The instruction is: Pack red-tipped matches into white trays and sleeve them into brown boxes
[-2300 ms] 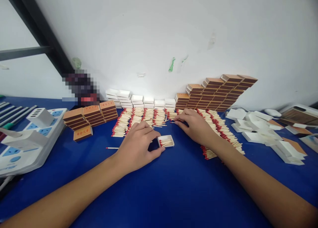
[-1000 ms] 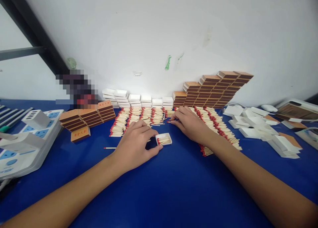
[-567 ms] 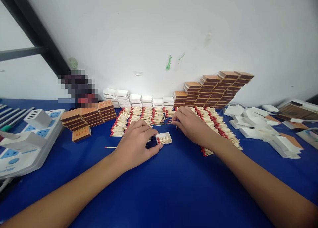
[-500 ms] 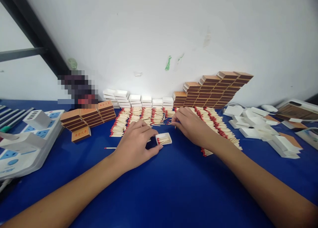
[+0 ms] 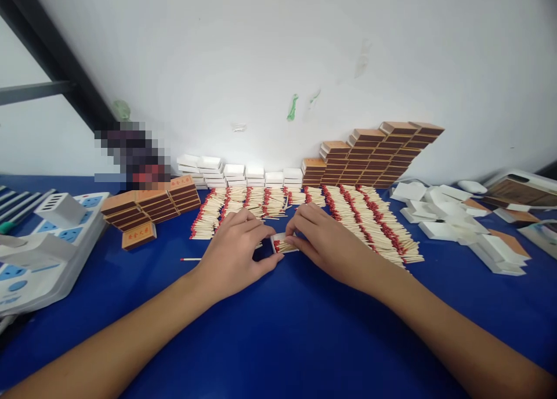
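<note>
A small white matchbox tray (image 5: 272, 243) with red-headed matches (image 5: 284, 246) in it lies flat on the blue table. The thumb and index finger of my left hand (image 5: 239, 245) grip its left end. Over the tray's right part is my right hand (image 5: 324, 236), fingers pinched together at the matches; its fingertips and part of the tray are hidden. Rows of loose matches (image 5: 348, 207) spread behind and beside both hands. A single match (image 5: 190, 259) lies by my left wrist.
White trays (image 5: 235, 173) are stacked along the wall, next to a stepped stack of closed matchboxes (image 5: 369, 161). More matchboxes (image 5: 150, 205) stand at left, near a power strip (image 5: 82, 245). Loose white trays (image 5: 444, 213) are heaped at right.
My right hand has moved left and toward me, from the loose matches to the tray. My left hand still grips the tray in the same place.
</note>
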Demonstrator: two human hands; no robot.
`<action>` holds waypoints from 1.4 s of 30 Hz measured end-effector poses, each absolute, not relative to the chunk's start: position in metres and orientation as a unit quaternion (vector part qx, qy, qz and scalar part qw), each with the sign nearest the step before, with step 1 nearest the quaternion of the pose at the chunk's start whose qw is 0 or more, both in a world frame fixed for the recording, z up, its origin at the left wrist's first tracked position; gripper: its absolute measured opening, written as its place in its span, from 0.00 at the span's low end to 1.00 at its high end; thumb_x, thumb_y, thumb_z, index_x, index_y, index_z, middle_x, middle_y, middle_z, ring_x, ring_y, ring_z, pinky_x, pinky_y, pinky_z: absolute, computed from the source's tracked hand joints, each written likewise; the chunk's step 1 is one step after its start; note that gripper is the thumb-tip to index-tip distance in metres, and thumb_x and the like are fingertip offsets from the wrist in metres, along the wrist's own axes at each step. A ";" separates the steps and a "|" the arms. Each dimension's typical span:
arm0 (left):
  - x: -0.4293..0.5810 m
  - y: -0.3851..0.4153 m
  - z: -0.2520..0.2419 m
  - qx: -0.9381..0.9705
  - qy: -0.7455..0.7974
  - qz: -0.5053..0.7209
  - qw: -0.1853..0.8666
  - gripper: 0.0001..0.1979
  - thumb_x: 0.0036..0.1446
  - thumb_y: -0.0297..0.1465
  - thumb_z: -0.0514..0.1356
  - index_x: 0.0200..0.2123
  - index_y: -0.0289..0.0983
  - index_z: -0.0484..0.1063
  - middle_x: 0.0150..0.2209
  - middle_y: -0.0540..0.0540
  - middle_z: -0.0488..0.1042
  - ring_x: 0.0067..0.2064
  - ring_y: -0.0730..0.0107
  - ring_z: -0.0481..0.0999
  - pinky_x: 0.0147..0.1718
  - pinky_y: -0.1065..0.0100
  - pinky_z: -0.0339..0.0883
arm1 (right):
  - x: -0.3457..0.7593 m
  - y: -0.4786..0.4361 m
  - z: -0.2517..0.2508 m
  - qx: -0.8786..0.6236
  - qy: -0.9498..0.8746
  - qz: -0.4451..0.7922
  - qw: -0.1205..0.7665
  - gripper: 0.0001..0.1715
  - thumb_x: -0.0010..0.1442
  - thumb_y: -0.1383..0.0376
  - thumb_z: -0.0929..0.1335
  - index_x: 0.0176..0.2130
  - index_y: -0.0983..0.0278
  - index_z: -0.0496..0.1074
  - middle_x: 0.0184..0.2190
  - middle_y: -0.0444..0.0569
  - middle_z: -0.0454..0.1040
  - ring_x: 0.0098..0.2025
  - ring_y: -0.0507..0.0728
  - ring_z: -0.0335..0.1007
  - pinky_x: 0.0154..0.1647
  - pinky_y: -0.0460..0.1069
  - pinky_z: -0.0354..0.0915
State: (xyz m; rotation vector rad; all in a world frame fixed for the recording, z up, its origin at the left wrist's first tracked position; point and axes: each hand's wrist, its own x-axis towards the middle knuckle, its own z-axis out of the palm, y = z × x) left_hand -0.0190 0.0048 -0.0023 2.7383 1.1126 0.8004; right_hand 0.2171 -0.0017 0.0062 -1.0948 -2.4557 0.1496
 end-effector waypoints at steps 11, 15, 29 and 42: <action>-0.018 0.006 -0.002 0.892 0.359 0.270 0.042 0.12 0.62 0.37 0.70 0.45 0.38 0.80 0.39 0.46 0.82 0.47 0.56 0.74 0.51 0.51 0.69 | 0.223 0.003 -0.002 -0.398 -0.874 0.139 0.240 0.06 0.74 0.68 0.65 0.42 0.61 0.72 0.44 0.52 0.72 0.47 0.59 0.70 0.46 0.53 0.67; -0.019 0.005 -0.002 0.892 0.359 0.273 0.040 0.12 0.61 0.37 0.70 0.45 0.38 0.81 0.38 0.46 0.82 0.47 0.55 0.75 0.50 0.51 0.69 | 0.240 0.016 0.004 -0.442 -0.849 0.089 0.275 0.08 0.74 0.64 0.67 0.40 0.61 0.74 0.39 0.51 0.72 0.43 0.59 0.70 0.44 0.53 0.66; -0.018 0.004 -0.002 0.894 0.359 0.266 0.039 0.13 0.63 0.38 0.69 0.46 0.37 0.81 0.39 0.45 0.82 0.48 0.54 0.75 0.51 0.50 0.70 | 0.271 0.055 -0.013 -0.452 -0.872 0.060 0.178 0.08 0.72 0.66 0.65 0.39 0.61 0.72 0.41 0.53 0.69 0.48 0.63 0.65 0.50 0.57 0.65; -0.017 0.003 -0.002 0.894 0.361 0.262 0.038 0.13 0.62 0.38 0.69 0.46 0.38 0.81 0.39 0.44 0.81 0.48 0.53 0.75 0.51 0.50 0.70 | 0.255 0.060 -0.016 -0.479 -0.859 -0.023 0.181 0.08 0.74 0.66 0.63 0.42 0.62 0.71 0.44 0.57 0.70 0.49 0.66 0.62 0.50 0.59 0.64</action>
